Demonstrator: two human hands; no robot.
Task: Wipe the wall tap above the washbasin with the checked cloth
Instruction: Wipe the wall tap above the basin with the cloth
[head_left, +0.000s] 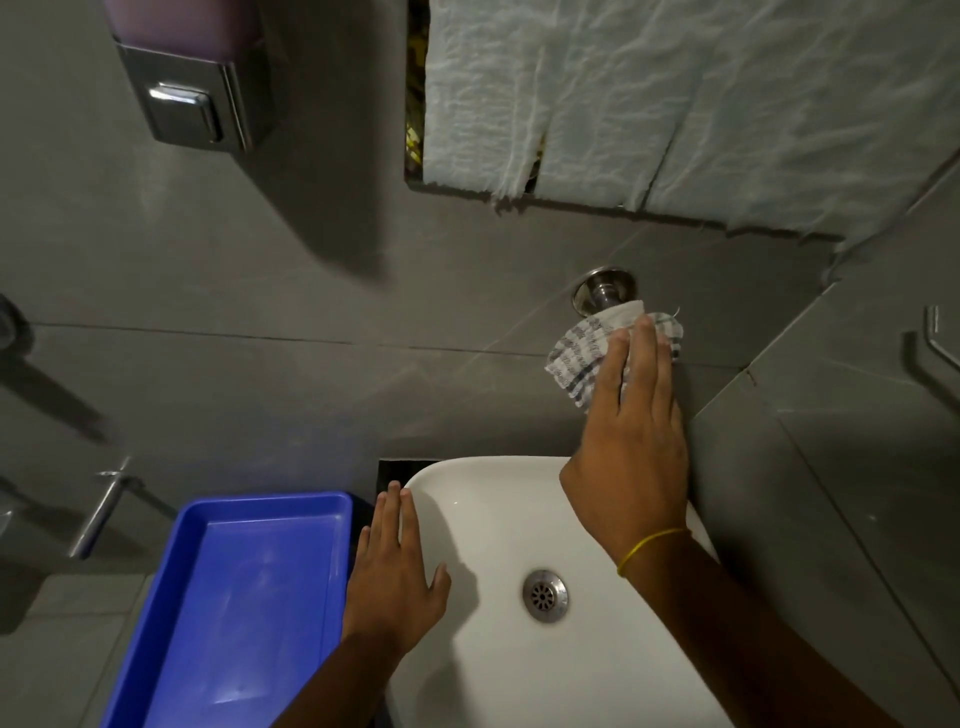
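While the right hand (631, 415) reaches up from over the washbasin (493, 519), its fingers lie long and close together over the checked cloth (582, 353), pressing it flat rather than pinching it; the thumb is hidden, so whether it curls under the fabric cannot be told. That flat hold looks chosen to spread the cloth over the tap (605, 293), letting the palm push fabric round the metal. Only the tap's round chrome wall plate and a short stub of its body show, on the grey tiled wall (311, 260) above the basin; the rest is wrapped by the cloth's upper edge. So the tap sits just beyond the fingertips, up and slightly to the left of them, touching the cloth, with the wiping apparently in hand.

Lower down, the left hand (395, 571) rests open, fingers loosely spread, on the basin's left rim, holding nothing. It seems placed there to steady the body during the reach. Just beside it stands a blue tray (187, 623), empty as far as can be seen. A steel soap dispenser (187, 104) hangs high on the wall, well apart from the tap, and torn pale sheeting (675, 104) covers an opening above it. A yellow band (649, 548) circles the right wrist
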